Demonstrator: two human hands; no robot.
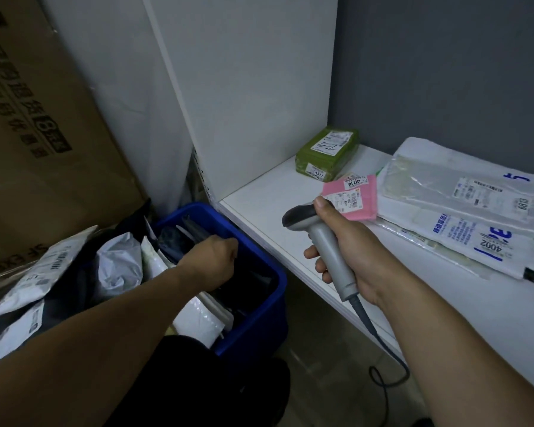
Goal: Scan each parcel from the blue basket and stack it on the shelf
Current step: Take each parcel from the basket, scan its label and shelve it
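While left hand [215, 257] in basket [267, 312], one scanner [320, 240]

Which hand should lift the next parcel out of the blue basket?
Left. The left hand is down inside the blue basket among the parcels; the right hand grips the scanner by the shelf.

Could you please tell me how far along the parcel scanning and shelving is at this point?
Done: a green parcel, a pink parcel and flat white mailers lie on the shelf. In hand: the right hand grips the scanner; the left hand reaches into the blue basket, fingers curled among dark parcels, grasp unclear. Left: several parcels sit in the basket, some white.
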